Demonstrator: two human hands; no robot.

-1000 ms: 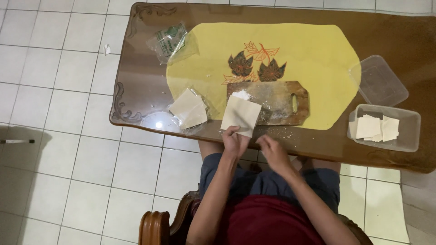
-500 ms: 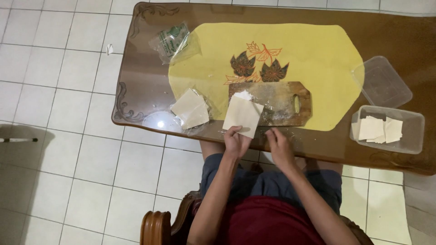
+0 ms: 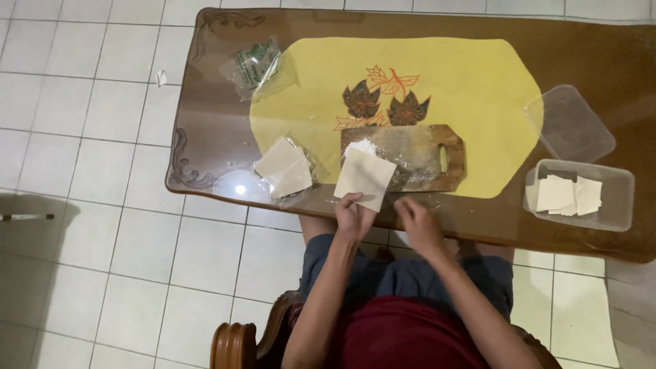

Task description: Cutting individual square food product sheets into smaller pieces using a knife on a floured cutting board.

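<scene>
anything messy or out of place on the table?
Minor only. White powder, likely flour, is smeared over the wooden cutting board and dusted onto the glass tabletop near the left hand. The pale square sheet hangs off the board's edge. A small white scrap lies on the floor tiles.

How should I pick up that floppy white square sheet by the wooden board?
Probably by its near corner, coming from the seated person's side. The square sheet lies flat and thin, partly on the wooden board, with its near edge facing the table's edge. The left hand already pinches there; the right hand is beside it.
</scene>
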